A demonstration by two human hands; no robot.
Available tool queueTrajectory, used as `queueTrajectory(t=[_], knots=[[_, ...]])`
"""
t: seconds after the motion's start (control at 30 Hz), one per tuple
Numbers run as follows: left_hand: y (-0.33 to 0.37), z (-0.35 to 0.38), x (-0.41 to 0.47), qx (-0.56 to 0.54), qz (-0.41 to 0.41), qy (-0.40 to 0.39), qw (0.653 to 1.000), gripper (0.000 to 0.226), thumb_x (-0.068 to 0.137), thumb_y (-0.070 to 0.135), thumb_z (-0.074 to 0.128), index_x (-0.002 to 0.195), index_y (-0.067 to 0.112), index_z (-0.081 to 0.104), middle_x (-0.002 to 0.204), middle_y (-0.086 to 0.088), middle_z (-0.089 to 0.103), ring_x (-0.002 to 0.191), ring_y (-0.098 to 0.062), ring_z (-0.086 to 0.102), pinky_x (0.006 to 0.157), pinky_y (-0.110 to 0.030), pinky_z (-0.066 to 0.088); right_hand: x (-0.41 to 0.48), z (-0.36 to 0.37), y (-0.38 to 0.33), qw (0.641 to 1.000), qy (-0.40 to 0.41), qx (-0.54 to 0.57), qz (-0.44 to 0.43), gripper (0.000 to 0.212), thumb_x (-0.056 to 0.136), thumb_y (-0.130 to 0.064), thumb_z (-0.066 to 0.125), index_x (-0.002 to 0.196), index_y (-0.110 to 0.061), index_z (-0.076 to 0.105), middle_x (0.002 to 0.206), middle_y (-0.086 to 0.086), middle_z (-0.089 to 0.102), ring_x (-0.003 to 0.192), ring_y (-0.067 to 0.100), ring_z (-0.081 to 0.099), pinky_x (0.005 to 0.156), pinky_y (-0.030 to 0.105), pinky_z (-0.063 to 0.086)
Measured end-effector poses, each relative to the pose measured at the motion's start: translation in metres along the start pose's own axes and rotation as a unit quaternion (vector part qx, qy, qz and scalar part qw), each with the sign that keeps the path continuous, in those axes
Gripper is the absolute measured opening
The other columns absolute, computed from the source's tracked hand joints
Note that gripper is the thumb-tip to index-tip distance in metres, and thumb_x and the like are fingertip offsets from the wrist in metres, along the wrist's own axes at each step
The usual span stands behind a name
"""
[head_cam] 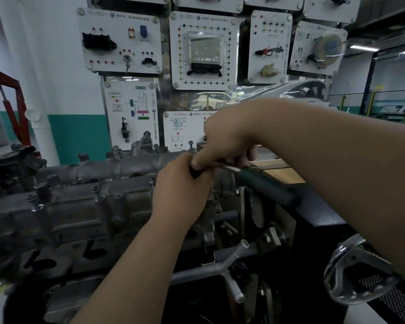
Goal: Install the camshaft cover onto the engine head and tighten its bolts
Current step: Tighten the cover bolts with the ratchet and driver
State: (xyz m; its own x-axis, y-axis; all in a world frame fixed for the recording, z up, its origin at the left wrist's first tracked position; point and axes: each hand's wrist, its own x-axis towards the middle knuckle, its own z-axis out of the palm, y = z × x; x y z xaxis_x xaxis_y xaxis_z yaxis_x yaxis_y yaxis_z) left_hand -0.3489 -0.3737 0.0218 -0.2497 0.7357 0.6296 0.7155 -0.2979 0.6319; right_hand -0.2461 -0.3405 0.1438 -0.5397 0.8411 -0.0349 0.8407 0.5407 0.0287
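Squarely over the right end of the grey camshaft cover (91, 202), which sits on the engine head (68, 239), both hands meet on a wrench (264, 185) with a green handle. The left hand (180, 185) is curled round its black head, and the right hand (227, 141) wraps the shaft just beside it, thumb pressing on the head. Several bolts (96, 191) stand up out of the cover.

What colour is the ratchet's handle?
Dark green. The ratchet shows best in the head view.
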Motion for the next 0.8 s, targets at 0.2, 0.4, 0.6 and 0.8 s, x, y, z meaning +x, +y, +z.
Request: queueTrajectory(t=[0.2, 0.4, 0.6, 0.8], knots=[[-0.004, -0.002, 0.0, 0.019, 0.027, -0.014, 0.999, 0.023, 0.091, 0.04, 0.051, 0.08, 0.023, 0.063, 0.064, 0.008, 0.062, 0.058, -0.004, 0.055, 0.048, -0.025, 0.04, -0.005, -0.005, 0.01, 0.996, 0.026, -0.064, -0.064, 0.023, 0.082, -0.045, 0.07, 0.083, -0.022, 0.072, 0.059, -0.014, 0.068, 0.05, -0.005, 0.06, 0.051, 0.017, 0.041], [-0.004, -0.003, 0.007, 0.023, -0.005, -0.033, 0.999, 0.008, 0.092, 0.031, 0.056, 0.084, 0.031, 0.056, 0.07, 0.011, 0.061, 0.059, -0.003, 0.052, 0.05, -0.021, 0.037, -0.001, 0.0, -0.002, 0.999, -0.028, -0.033, 0.014, 0.059, 0.086, -0.062, 0.052, 0.059, -0.011, 0.068, 0.053, 0.002, 0.068, 0.053, 0.016, 0.07, 0.059, 0.029, 0.055], [-0.005, -0.003, 0.0, -0.025, 0.017, 0.0, 1.0, 0.016, 0.087, 0.038, 0.059, 0.078, 0.026, 0.064, 0.065, 0.01, 0.064, 0.06, -0.003, 0.058, 0.051, -0.023, 0.044, -0.006, -0.008, -0.001, 0.988, 0.022, -0.144, -0.057, 0.032, 0.081, -0.052, 0.068, 0.065, -0.025, 0.069, 0.056, -0.012, 0.061, 0.059, 0.006, 0.059, 0.054, 0.024, 0.037], [-0.005, -0.004, 0.002, 0.001, 0.014, -0.045, 0.999, 0.003, 0.089, 0.031, 0.052, 0.086, 0.033, 0.053, 0.07, 0.008, 0.063, 0.061, -0.005, 0.058, 0.057, -0.029, 0.05, 0.001, -0.002, -0.002, 0.999, -0.039, -0.022, 0.01, 0.05, 0.087, -0.059, 0.054, 0.073, -0.013, 0.067, 0.05, -0.004, 0.066, 0.054, 0.014, 0.069, 0.059, 0.027, 0.053]])
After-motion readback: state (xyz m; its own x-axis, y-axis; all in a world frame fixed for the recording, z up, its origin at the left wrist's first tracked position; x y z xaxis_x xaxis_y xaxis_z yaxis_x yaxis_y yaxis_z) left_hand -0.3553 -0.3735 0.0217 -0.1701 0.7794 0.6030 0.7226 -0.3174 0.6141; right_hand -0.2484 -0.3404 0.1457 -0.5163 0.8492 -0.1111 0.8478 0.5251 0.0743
